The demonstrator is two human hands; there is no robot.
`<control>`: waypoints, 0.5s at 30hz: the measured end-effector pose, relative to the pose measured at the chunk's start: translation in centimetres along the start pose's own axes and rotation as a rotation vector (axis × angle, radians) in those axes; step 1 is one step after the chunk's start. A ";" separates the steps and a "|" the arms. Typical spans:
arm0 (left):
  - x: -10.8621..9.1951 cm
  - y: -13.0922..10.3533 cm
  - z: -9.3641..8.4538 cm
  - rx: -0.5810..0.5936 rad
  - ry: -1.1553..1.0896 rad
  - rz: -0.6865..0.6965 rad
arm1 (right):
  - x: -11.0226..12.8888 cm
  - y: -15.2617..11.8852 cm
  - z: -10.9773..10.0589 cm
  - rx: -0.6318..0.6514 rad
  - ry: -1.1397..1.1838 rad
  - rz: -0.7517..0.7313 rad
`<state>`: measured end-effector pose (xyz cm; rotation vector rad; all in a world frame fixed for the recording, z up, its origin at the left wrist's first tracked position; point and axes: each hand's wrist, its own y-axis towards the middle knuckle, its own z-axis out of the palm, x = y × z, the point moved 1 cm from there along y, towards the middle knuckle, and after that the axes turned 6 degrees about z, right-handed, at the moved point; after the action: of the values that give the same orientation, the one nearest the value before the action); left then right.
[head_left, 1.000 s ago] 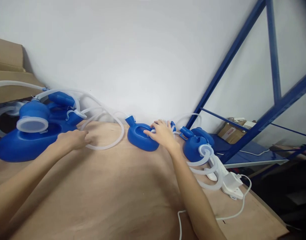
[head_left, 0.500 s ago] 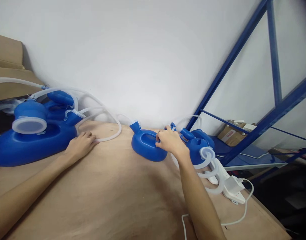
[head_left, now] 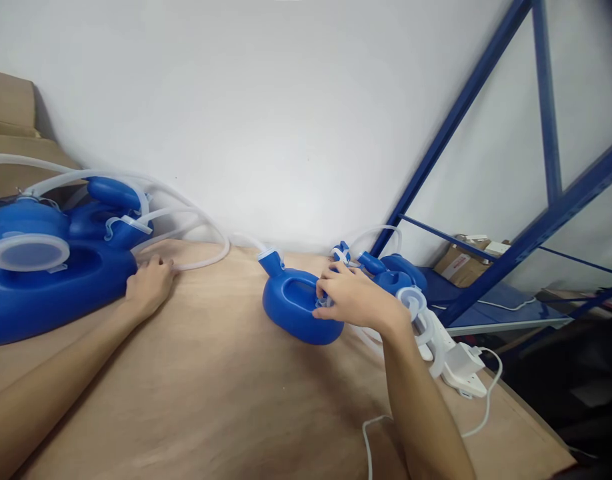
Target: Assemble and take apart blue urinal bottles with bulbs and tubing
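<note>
A blue plastic urinal bottle [head_left: 291, 313] with a handle opening and a slanted neck is near the middle of the table. My right hand [head_left: 353, 297] grips its right end, thumb and fingers curled at the handle opening. A small clear piece shows beneath the fingers; I cannot make out what it is. My left hand [head_left: 151, 283] lies on the tabletop, fingers stretched out, against the right end of a larger-looking blue urinal bottle [head_left: 61, 307]. Past its fingertips runs a whitish hose [head_left: 206, 261]. A blue funnel-shaped part with a pale round cover [head_left: 30, 253] sits above that left bottle.
More blue bottles [head_left: 401, 270] with coiled clear hose [head_left: 423, 327] stand to the right. Near them lies a white power strip [head_left: 463, 380] with a plugged adapter and cable. A blue metal rack [head_left: 551, 213] rises on the right; cardboard boxes [head_left: 16, 143] are at left.
My right hand has drawn the middle bottle toward me and slightly right. My left hand has moved left, against the left bottle, which has shifted left as well.
</note>
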<state>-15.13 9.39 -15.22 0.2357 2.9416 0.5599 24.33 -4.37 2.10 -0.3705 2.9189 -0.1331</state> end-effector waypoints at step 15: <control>-2.9 0.0 0.7 0.012 -0.081 0.185 | -4.4 5.2 2.2 -0.149 0.619 -0.133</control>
<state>-12.22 9.15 -15.56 0.5226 2.8632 0.5427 27.71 1.61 0.13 -0.6491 3.5242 -0.0540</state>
